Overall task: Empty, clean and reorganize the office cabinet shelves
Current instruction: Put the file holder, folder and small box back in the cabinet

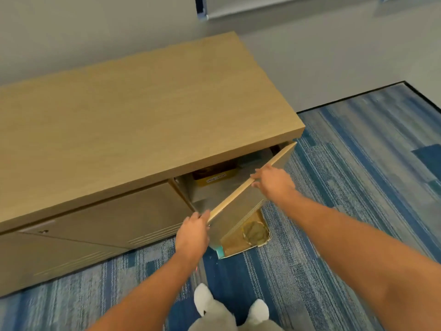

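— So, how far have you got with that cabinet (133, 120)?

— Barely begun, I'd say. I have the right-hand door (248, 187) swung partly out, and that is about all. My left hand (192, 232) is curled round the door's free corner, low down, and my right hand (274, 180) lies on the door's top edge, fingers hooked over it.

— Anything out yet?

— Nothing I can show for certain. A torn cardboard box (248, 237) sits on the carpet (346, 187) just below the door, partly hidden behind it; whether it came off a shelf I cannot tell. Inside, a yellow box with a white label (216, 179) is in place on a shelf near the top, with something pale beside it.

— And the other doors?

— The doors to the left (100, 216) are closed. The worktop of the cabinet is bare wood.

— So what's left?

— Nearly everything, by my reckoning: emptying the shelves, wiping them, then putting things back in order.
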The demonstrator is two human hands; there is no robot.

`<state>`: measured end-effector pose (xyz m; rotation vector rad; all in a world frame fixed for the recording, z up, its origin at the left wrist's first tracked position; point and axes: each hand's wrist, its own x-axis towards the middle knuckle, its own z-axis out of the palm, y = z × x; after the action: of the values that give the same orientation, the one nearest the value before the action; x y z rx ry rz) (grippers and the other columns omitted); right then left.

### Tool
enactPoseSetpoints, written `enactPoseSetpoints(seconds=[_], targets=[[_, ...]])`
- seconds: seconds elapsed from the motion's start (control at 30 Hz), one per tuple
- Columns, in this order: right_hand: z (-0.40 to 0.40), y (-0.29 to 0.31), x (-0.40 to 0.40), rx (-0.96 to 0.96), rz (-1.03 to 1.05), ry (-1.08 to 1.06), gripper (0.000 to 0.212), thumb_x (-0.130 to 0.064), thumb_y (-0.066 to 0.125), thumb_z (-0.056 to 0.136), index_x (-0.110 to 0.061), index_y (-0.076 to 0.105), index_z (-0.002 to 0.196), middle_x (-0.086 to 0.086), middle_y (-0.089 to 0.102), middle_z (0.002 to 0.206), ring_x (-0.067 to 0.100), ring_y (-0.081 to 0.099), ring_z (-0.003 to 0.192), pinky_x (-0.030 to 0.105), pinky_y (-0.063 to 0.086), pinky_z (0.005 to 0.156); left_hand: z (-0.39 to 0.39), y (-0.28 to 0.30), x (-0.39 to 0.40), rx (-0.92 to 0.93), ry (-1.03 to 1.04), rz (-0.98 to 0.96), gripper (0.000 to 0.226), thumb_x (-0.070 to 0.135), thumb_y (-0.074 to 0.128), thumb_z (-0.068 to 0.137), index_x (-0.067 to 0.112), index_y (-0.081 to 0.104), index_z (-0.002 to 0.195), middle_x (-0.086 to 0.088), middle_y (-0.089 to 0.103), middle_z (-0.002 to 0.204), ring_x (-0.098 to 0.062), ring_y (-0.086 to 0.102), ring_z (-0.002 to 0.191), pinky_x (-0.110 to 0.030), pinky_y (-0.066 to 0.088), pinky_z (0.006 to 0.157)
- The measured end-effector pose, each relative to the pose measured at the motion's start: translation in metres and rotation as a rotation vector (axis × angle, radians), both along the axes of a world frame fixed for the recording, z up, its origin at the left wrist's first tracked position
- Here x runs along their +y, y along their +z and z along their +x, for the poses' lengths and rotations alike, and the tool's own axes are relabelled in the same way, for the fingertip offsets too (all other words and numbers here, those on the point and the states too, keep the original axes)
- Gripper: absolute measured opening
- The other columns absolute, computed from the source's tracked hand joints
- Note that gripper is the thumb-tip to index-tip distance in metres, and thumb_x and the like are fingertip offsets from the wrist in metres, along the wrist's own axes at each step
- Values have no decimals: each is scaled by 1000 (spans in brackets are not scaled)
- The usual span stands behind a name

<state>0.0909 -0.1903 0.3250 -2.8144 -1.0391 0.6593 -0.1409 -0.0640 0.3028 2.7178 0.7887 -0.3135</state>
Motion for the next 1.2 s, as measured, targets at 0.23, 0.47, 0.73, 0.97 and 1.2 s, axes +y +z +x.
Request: enactPoseSetpoints(seconds=[0.23,0.47,0.73,0.97,1.2], targets=[[-2,10,16,-322,-25,239,23,-34,62,95,-21,70,112,4,64,113,24,57,106,38,47,91,2,-1,34,24,-90,-13,56,25,47,104,26,26,155,-4,57,120,-19,57,105,-33,52,87],[19,24,45,-449,108,461,108,-62,82,61,-25,31,149,20,27,155,43,23,145,54,21,119,17,7,55,-174,-168,234,91,34,75,85,25,20,156,-18,41,147,-34,41,134,-45,40,108],[38,9,55,-387,48,526,138,-73,74,62,-31,-18,155,18,-6,165,40,-8,151,56,-1,120,57,30,75,41,70,325,141,78,65,69,24,-43,142,-14,-40,154,-40,-33,143,-54,-12,118],[31,-7,58,-432,93,407,134,-60,85,61,-32,-4,157,16,10,165,37,4,152,57,6,120,69,39,88,67,47,354,129,74,63,75,29,-32,149,-14,-19,163,-39,-15,150,-60,-2,117],[23,-8,71,-447,143,290,123,-44,96,48,-32,26,148,16,36,155,39,31,144,59,23,114,63,24,99,-27,19,439,107,67,63,82,31,-6,156,-16,16,163,-41,15,149,-59,15,111]])
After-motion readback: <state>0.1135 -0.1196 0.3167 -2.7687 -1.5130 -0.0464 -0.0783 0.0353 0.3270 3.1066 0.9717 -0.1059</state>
